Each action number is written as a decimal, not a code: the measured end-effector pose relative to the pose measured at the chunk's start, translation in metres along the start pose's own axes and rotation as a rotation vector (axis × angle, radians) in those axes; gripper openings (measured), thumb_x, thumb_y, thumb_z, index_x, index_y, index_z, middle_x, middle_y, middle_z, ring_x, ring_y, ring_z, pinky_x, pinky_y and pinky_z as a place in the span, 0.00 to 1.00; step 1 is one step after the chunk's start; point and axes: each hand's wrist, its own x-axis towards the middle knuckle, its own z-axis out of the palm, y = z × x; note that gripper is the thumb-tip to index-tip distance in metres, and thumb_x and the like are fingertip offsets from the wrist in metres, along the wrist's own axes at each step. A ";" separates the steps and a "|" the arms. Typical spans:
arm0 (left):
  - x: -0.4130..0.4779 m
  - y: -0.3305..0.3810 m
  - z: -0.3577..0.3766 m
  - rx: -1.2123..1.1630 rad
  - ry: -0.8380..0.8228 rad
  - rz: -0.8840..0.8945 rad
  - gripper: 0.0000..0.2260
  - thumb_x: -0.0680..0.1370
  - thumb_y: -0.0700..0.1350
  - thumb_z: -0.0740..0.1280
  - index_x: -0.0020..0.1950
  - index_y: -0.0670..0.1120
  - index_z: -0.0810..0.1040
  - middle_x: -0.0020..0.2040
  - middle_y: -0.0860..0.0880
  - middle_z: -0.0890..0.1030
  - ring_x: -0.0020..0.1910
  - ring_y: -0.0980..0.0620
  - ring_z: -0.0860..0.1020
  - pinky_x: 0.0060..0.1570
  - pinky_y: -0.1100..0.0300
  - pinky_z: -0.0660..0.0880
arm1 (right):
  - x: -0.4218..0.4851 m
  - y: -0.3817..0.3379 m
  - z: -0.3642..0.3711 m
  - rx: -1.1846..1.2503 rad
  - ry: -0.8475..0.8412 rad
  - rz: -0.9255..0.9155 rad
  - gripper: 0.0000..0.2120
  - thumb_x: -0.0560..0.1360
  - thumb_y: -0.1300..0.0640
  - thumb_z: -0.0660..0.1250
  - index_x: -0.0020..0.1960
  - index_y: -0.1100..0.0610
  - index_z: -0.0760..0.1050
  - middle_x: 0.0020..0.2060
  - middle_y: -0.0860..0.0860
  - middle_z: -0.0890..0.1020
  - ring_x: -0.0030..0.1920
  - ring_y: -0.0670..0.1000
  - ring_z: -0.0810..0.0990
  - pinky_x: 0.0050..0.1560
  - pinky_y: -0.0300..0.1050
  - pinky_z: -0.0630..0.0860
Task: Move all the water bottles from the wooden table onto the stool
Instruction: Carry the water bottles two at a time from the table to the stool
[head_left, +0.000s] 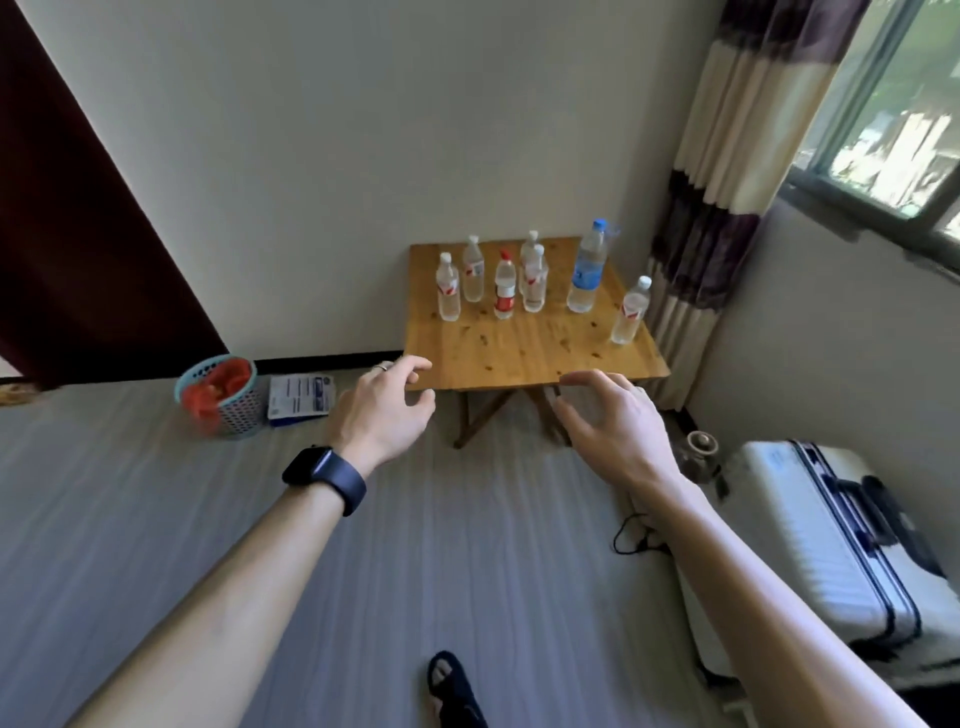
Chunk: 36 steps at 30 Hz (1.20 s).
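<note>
1. Corner of a room: pale wall, striped curtain (727, 171) and window (893, 114) at right, grey floor.
2. Table (519, 348) stands in that corner; crossed legs show beneath it.
3. Seven bottles (448, 287) stand upright on the table. Five cluster toward the back left, four white-capped and one red-capped (505, 287). The tall blue-capped one (588, 267) is right of the cluster. One white-capped bottle (631, 312) stands alone near the right edge.
4. Left hand (387, 410): held out in front of the table's near-left corner, fingers loosely bent, holding nothing. Watch (324, 478) on wrist, ring (383, 367) on a finger.
5. Right hand (613, 421): held out level with the left, in front of the near edge, fingers spread and slightly curved, empty.
6. Both hands are well apart from every bottle.
7. Floor, left of table: basket (218, 397) with red contents, printed sheet (300, 400) just beside it.
8. Floor, right: small dark jar (698, 454), white suitcase (821, 545), black cable (634, 535).
9. One slippered foot (452, 686) at bottom of view.
</note>
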 end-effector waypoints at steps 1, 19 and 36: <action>0.024 -0.006 0.003 -0.006 0.000 0.000 0.14 0.77 0.53 0.66 0.63 0.58 0.75 0.56 0.57 0.80 0.56 0.52 0.78 0.54 0.52 0.77 | 0.024 -0.001 0.009 0.003 -0.003 -0.003 0.17 0.77 0.42 0.65 0.64 0.43 0.76 0.63 0.46 0.78 0.65 0.53 0.73 0.56 0.42 0.67; 0.392 -0.034 0.079 0.082 -0.090 -0.036 0.15 0.79 0.53 0.64 0.66 0.57 0.74 0.61 0.54 0.79 0.58 0.50 0.78 0.46 0.56 0.76 | 0.396 0.050 0.118 0.006 -0.123 0.006 0.18 0.77 0.44 0.66 0.66 0.43 0.74 0.63 0.48 0.78 0.63 0.54 0.75 0.58 0.46 0.70; 0.610 -0.086 0.187 0.006 -0.239 -0.331 0.23 0.80 0.51 0.66 0.74 0.52 0.67 0.74 0.45 0.64 0.68 0.43 0.71 0.53 0.56 0.68 | 0.668 0.100 0.236 -0.025 -0.414 0.047 0.26 0.77 0.45 0.63 0.74 0.48 0.65 0.61 0.52 0.77 0.59 0.55 0.76 0.52 0.48 0.73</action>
